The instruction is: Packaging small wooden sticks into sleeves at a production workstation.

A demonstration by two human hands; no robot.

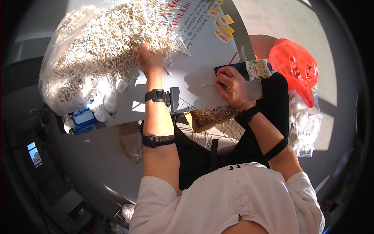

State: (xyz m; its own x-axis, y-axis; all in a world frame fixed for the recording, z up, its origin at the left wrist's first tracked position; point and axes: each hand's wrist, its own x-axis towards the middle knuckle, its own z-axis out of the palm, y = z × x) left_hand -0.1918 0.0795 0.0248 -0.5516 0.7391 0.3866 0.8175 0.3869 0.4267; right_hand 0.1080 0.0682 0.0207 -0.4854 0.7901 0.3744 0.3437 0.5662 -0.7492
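A large heap of cotton swabs (105,35) spills from a clear plastic bag (48,84) on the left of the table. My left hand (149,60) is at the heap's near right edge with its fingers curled in; what they hold, if anything, is hidden. Farther right, my right hand (233,86) pinches a cotton swab (206,85), whose white tip points left. Just beyond that hand lies a clear packet of cotton swabs (258,70) with a yellow label, partly over a dark flat piece (222,68).
Several yellow labels (224,29) lie at the table's far right. A red plastic bag (294,66) and a clear bag of white sticks (304,124) stand at right. A blue-and-white object (82,121) sits at the left edge. Below the table edge, a box (191,123) holds more swabs.
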